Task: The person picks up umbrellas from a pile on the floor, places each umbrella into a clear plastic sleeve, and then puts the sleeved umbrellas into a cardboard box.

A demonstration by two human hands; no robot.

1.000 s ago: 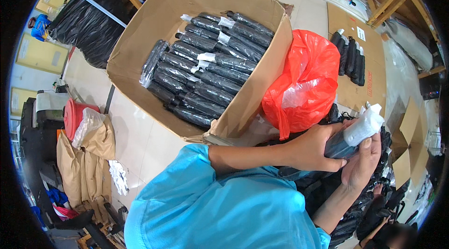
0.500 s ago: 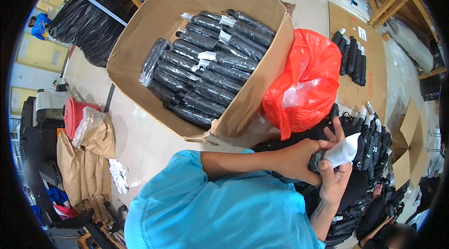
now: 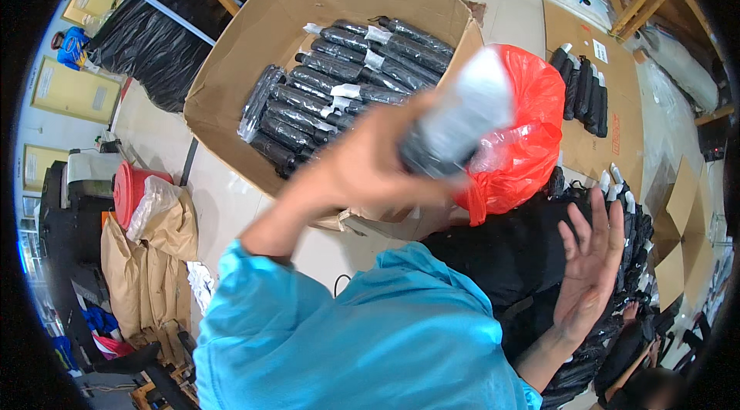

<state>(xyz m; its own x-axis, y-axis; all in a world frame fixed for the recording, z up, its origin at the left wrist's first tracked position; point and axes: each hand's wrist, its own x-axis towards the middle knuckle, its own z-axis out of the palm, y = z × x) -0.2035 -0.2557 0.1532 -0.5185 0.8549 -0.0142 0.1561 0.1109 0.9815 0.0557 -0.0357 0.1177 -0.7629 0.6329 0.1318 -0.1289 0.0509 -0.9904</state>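
Observation:
My left hand, blurred by motion, is closed around a compact folded umbrella in a black sleeve, with a white piece covering one end. It hangs over the near right side of a big cardboard box. Inside the box lie several rows of similar black umbrellas in clear plastic, some with white ends. My right hand is empty, its fingers spread, above black cloth and a pile of black umbrellas.
A red plastic bag rests against the box's right side. Further right, several black umbrellas lie on flat cardboard. A red bucket stands at the left near brown sacking. Another person's arm shows at lower right.
My left hand has swung left and up, carrying the umbrella from beside my right hand toward the box. The right hand has let go of it and its fingers have spread.

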